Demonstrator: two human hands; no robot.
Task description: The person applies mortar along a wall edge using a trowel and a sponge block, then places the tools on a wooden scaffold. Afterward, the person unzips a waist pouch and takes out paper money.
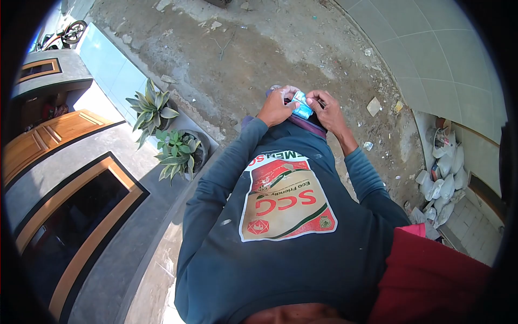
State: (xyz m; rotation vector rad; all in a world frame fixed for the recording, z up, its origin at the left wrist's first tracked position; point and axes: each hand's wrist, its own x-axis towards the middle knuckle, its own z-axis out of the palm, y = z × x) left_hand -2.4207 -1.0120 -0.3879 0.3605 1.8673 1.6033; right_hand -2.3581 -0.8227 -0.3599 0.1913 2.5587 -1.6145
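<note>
A small, shiny blue-and-white packet (303, 106) is held in front of my body, above my lap. My left hand (278, 106) grips its left side, with the thumb lying across the front. At the packet's upper right edge, the fingers of my right hand (327, 110) are bent and pinched together against it. What the packet contains cannot be made out. Beneath both hands shows a strip of purple cloth (308, 126), partly hidden by my dark shirt (232, 259).
Two potted plants (152, 106) stand on a ledge at the left, beside a house wall with a wooden-framed window (86, 232). White sacks (447, 178) are piled at the right. Rubble is scattered on the dirt ground (237, 59). A motorcycle (67, 35) is parked far left.
</note>
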